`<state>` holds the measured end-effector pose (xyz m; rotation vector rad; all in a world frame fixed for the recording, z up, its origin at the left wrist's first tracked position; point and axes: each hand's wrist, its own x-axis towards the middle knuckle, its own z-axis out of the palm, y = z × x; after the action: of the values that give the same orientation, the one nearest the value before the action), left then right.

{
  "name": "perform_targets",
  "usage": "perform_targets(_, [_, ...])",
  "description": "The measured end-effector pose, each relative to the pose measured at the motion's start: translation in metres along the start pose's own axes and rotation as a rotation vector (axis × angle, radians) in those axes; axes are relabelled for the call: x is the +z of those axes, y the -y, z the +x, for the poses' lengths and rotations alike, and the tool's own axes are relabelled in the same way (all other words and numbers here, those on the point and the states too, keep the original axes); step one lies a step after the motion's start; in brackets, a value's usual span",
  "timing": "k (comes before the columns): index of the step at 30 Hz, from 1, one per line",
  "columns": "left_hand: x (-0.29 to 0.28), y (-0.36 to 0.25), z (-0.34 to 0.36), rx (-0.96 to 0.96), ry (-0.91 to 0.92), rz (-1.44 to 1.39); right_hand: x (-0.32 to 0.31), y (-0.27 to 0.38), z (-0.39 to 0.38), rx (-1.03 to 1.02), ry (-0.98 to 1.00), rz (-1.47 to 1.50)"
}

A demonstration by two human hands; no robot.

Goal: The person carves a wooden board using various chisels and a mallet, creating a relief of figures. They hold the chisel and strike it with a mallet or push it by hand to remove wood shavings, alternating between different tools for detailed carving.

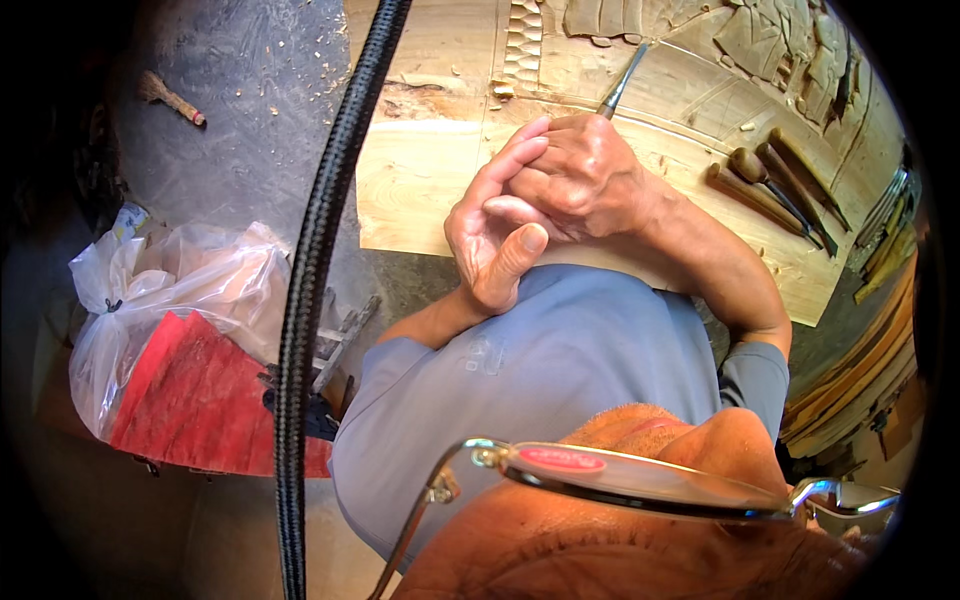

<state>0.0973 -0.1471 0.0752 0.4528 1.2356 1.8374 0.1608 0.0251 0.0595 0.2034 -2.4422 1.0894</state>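
In the head view my right hand (585, 180) is closed around a carving gouge or chisel. Its narrow metal blade (624, 82) sticks out past the knuckles and points away from me over the wood; the handle is hidden in the fist. My left hand (490, 225) is palm up beside it, fingers stretched out and touching the right hand, thumb apart. I see nothing held in the left palm. Both hands are over the near part of a pale wooden board (410, 180), which has carved relief (755, 40) along its far side.
Several wood-handled carving tools (755, 193) lie on the board at the right, with more tools (885, 230) beyond. A black braided cable (318, 240) crosses the view. At left are a clear plastic bag (185, 265), a red surface (200, 395) and a short stick-like piece (172, 97) on the grey floor.
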Motion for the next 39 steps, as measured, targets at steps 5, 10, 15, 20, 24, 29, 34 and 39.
perform_targets(5, [0.002,-0.008,-0.009,-0.05,-0.027,-0.047,0.004,0.003,0.004,0.007,-0.009,0.056])
perform_targets(10, [0.003,-0.008,-0.009,-0.082,-0.068,-0.075,0.004,0.004,0.003,0.02,0.017,0.04])
perform_targets(15, [0.002,-0.006,-0.006,-0.058,-0.048,-0.072,0.003,0.002,0.001,0.028,0.029,0.034])
perform_targets(20, [0.001,-0.001,-0.004,-0.028,-0.039,-0.027,0.004,0.003,0.003,0.025,-0.001,0.032])
perform_targets(24, [0.001,-0.003,-0.004,-0.041,-0.046,-0.04,0.004,0.001,0.003,0.025,0.008,0.032])
perform_targets(29, [0.0,-0.004,-0.002,-0.053,-0.048,-0.044,0.002,0.001,0.004,0.026,0.014,0.004])
perform_targets(34, [0.001,-0.004,0.001,-0.058,-0.049,-0.031,0.002,-0.001,0.001,0.025,0.035,-0.023])
perform_targets(39, [0.007,-0.004,0.008,-0.022,-0.035,0.015,-0.007,-0.008,0.003,0.018,0.047,-0.006])
